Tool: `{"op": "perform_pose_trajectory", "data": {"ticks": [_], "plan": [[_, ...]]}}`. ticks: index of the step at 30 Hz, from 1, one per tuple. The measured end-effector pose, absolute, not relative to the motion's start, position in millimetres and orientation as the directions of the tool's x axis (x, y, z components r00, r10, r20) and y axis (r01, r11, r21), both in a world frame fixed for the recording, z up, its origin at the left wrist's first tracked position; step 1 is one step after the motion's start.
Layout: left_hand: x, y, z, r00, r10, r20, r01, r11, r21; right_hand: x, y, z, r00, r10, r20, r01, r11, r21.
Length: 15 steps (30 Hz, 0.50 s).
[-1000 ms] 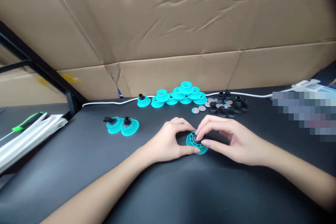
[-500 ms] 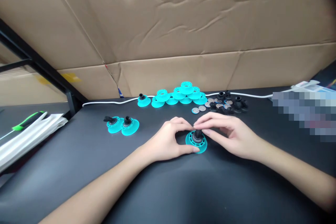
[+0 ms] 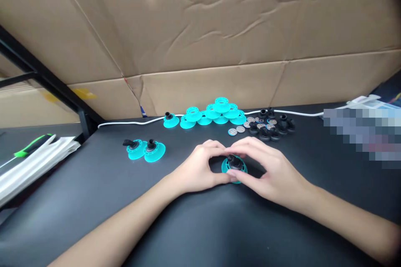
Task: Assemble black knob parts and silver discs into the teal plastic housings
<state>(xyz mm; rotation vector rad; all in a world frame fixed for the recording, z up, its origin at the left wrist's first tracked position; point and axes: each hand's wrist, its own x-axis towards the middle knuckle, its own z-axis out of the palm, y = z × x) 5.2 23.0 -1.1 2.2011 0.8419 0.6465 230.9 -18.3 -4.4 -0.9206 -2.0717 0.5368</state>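
Observation:
A teal flared ring-shaped base [image 3: 224,168] with a black stemmed piece [image 3: 234,162] in its middle sits on the dark mat in front of me. My left hand [image 3: 200,170] grips its left side, thumb at the front and fingers behind. Round the right side curls my right hand [image 3: 269,171], its thumb at the front rim close to my left thumb and its fingertips behind, near the left ones. The black stem leans to the left between the hands, and both hands hide parts of the base rim.
Teal bases [image 3: 221,110] are stacked against the cardboard wall [image 3: 213,87]. Several metal discs [image 3: 240,129] and black pieces [image 3: 283,124] lie to their right. Fitted bases [image 3: 154,151] stand on the left, near a green-black screwdriver [image 3: 34,145]. A white cable [image 3: 134,123] runs behind.
My right hand has let go of the black stem's top and come down around the base, thumb now at its front. The stem went from upright to tilted left. My left hand stays put.

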Motion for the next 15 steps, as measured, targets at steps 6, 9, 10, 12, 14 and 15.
{"op": "perform_pose_trajectory", "data": {"ticks": [6, 9, 10, 12, 14, 15], "plan": [[6, 22, 1, 0.672, 0.717, 0.186, 0.384, -0.552, 0.74, 235, -17, -3, -0.53, 0.729, 0.434, 0.384, 0.662, -0.644], [6, 22, 3, 0.676, 0.716, 0.176, 0.395, -0.553, 0.734, 240, -19, 2, -0.594, 0.687, 0.419, 0.342, 0.687, -0.641], [6, 23, 3, 0.678, 0.714, 0.176, 0.395, -0.556, 0.731, 241, -19, 3, -0.604, 0.687, 0.405, 0.338, 0.68, -0.65], [5, 23, 3, 0.683, 0.708, 0.182, 0.389, -0.563, 0.729, 242, -18, 4, -0.604, 0.695, 0.391, 0.341, 0.668, -0.661], [5, 22, 3, 0.676, 0.713, 0.186, 0.39, -0.561, 0.73, 243, -14, 3, -0.574, 0.714, 0.401, 0.354, 0.658, -0.664], [4, 22, 3, 0.67, 0.719, 0.187, 0.395, -0.557, 0.73, 245, -11, 3, -0.549, 0.727, 0.412, 0.363, 0.652, -0.666]]}}
